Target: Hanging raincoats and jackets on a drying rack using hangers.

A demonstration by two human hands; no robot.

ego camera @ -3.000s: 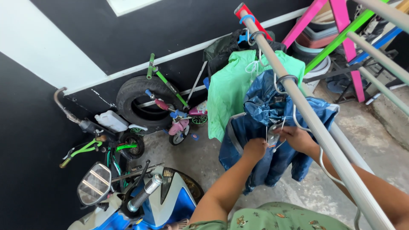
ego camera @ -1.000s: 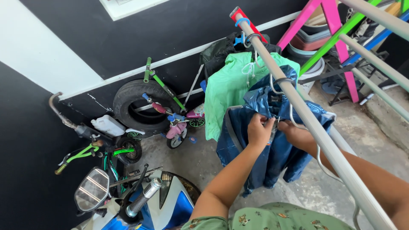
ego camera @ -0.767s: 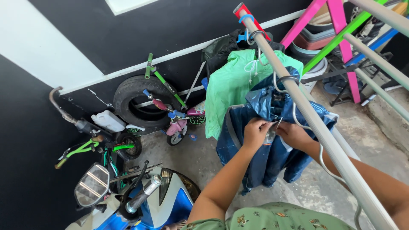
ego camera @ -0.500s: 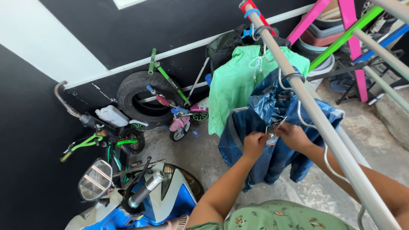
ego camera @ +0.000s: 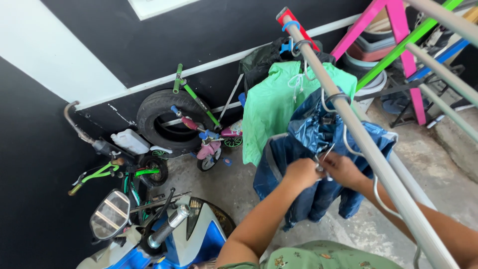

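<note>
At the centre of the frame, the left hand (ego camera: 300, 173) and right hand (ego camera: 343, 169) meet with fingers pinched on the front of the blue raincoat (ego camera: 318, 184), which hangs from the metal rail (ego camera: 368, 149) beside a green raincoat (ego camera: 271, 107), so it drapes open

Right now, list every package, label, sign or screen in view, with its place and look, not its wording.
White plastic jug: a container on the floor by the black wall, left of the old tyre; flat, rectangular, capped.
White panel: on the black wall at the top edge; rectangular, plain from here, only partly in view.
Small pale tag: between the left hand and right hand, against the dark blue raincoat; too blurred to describe further.
No screens.
</note>
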